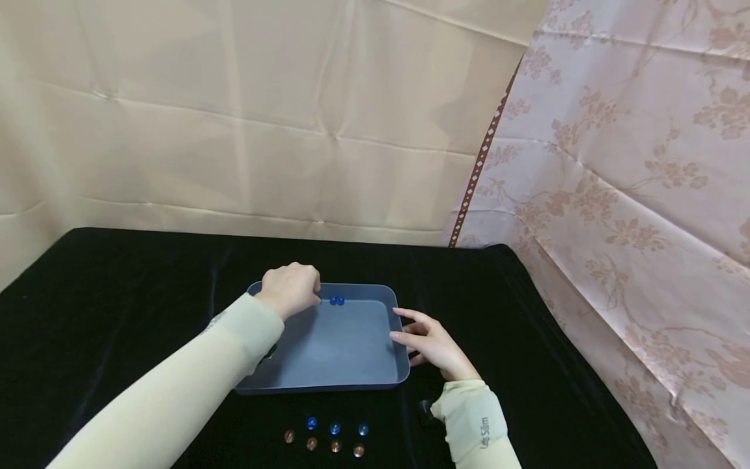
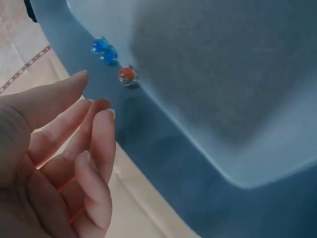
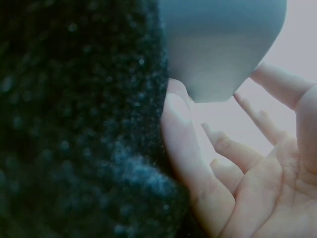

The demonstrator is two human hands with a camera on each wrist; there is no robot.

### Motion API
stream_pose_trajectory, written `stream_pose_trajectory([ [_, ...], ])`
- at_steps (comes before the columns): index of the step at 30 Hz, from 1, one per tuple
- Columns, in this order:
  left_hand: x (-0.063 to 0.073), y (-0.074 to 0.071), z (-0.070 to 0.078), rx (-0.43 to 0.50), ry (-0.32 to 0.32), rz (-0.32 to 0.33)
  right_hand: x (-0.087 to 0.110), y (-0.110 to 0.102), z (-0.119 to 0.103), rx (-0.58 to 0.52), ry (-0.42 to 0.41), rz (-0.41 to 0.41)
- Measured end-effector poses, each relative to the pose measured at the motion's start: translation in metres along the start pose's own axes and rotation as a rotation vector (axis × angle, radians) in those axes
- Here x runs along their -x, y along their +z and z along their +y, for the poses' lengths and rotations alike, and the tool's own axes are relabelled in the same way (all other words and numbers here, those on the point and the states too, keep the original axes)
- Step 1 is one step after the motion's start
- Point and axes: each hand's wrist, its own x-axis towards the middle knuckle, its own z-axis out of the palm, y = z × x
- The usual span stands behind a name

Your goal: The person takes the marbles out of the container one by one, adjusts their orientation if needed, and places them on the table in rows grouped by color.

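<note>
My left hand [image 1: 290, 288] is over the far left part of a blue-grey tray [image 1: 328, 380]. In the left wrist view, the left hand [image 2: 64, 148] has loosely bent fingers with nothing between thumb and fingertips. Just beyond them, an orange marble [image 2: 127, 76] lies along the inside edge of the tray, next to two blue marbles [image 2: 108, 55]. The head view shows the blue marbles [image 1: 341, 300], while the left hand hides the orange one. My right hand [image 1: 433, 345] rests spread fingers against the tray's right side. Its fingers surround a tray corner [image 3: 213, 84] in the right wrist view.
In front of the tray, on a black cloth [image 1: 146, 312], lie three blue marbles [image 1: 335, 428] and a row of several orange-brown marbles [image 1: 336, 446]. Cream curtain [image 1: 281, 130] hangs behind the table, and floral curtain [image 1: 633, 163] hangs on the right.
</note>
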Motion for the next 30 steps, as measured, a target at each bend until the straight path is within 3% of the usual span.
stream_pose_trajectory([
  [19, -0.007, 0.024, -0.006, 0.087, -0.066, 0.034, 0.0, 0.002, -0.001, 0.0, 0.013, 0.016],
  [30, -0.008, 0.04, -0.008, 0.114, -0.088, 0.093, 0.0, 0.001, -0.001, -0.004, 0.001, 0.0],
])
